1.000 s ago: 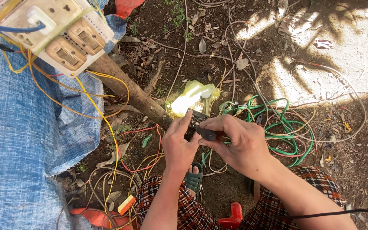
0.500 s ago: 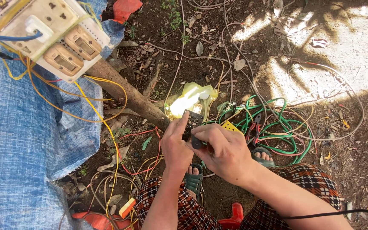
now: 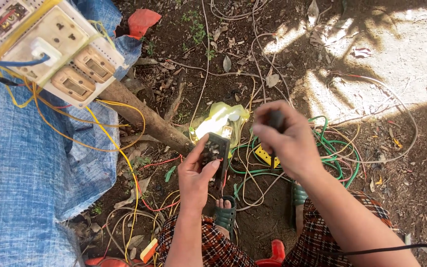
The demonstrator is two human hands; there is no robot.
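Seated over bare earth strewn with loose wires (image 3: 253,163), a person grips a small dark perforated plate (image 3: 215,151) upright in the left hand (image 3: 196,178) at the centre of the frame, while the right hand (image 3: 287,141), just to its right and apart from it, is clenched around a dark-handled tool (image 3: 275,120). The work looks to be mid-way: the plate is free in the hand and not fitted to anything. A white switch board (image 3: 50,47) trailing yellow wires rests on a blue tarpaulin (image 3: 21,178) at the upper left.
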